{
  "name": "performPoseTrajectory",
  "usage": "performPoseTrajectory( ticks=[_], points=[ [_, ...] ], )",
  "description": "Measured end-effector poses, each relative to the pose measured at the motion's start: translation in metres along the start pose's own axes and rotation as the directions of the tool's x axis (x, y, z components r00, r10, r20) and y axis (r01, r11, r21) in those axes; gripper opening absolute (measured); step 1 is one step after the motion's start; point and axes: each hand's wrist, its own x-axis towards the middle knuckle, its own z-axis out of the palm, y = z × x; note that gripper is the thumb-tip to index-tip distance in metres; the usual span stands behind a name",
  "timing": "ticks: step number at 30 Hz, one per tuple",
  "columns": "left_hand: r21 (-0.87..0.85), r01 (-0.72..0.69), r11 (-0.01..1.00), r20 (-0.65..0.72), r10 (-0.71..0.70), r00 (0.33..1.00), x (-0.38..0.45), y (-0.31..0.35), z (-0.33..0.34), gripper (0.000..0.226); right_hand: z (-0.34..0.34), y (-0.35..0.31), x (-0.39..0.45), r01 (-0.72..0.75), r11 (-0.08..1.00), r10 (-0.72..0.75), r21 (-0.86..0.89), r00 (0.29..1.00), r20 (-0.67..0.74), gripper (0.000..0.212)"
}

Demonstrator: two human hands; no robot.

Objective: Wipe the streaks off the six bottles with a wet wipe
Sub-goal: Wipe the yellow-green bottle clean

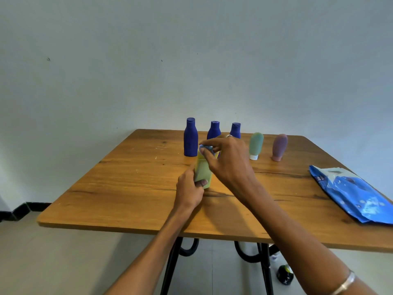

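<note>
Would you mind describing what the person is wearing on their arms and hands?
Both forearms are bare, with no sleeves or gloves in view. The right hand has a silver-coloured ring on one finger, and a thin silver-coloured bangle sits on the right forearm. The left hand shows no jewellery.

A square wooden table top [131, 188] with dark grain lines and a few pale specks stands on black metal legs [172, 265] with curled braces beneath it. Behind it rises a plain pale grey-blue wall [191, 50] bearing a few small dark marks. A black skirting strip [23, 207] runs along the wall's foot at the left, above a light tiled floor [63, 262]. A small black round object [285, 274] lies on the floor under the table's right side; what it is cannot be told.
</note>
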Motion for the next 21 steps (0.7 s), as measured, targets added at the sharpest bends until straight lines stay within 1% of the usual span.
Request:
performPoseTrajectory(
  ticks=[3,5,8,12,15,18,21],
  points=[
    [0.016,-0.02,1.0,0.008,0.02,1.0,-0.001,0.001,-0.001,0.045,-0.009,0.014,0.003,-0.123,0.992,0.124,0.032,0.992,-0.033,0.022],
    [0.031,-0.022,0.999,0.015,0.021,1.0,0.0,0.002,0.0,0.046,-0.01,0.019,0.003,-0.165,0.986,0.166,0.017,0.985,-0.042,0.022],
    [0.036,0.009,0.999,0.019,-0.01,1.0,-0.001,0.003,0.0,0.048,-0.006,0.012,0.007,-0.161,0.987,0.161,-0.001,0.987,-0.027,0.023],
    [0.017,0.041,0.999,0.022,-0.042,0.999,-0.002,0.003,-0.001,0.041,0.003,-0.003,0.007,-0.063,0.997,0.064,-0.042,0.998,0.026,0.023],
    [0.013,0.044,0.999,0.018,-0.044,0.999,-0.002,0.004,-0.002,0.041,0.0,-0.004,0.007,-0.03,0.998,0.033,-0.05,0.997,0.074,0.024],
    [0.027,0.012,1.0,0.034,-0.013,0.999,-0.002,0.006,-0.003,0.047,-0.009,0.006,0.01,-0.103,0.993,0.107,-0.063,0.992,0.069,0.025],
    [0.062,0.012,0.998,0.048,-0.015,0.999,-0.003,0.007,-0.003,0.048,-0.011,0.015,0.011,-0.198,0.976,0.2,-0.092,0.98,0.02,0.024]
  ],
)
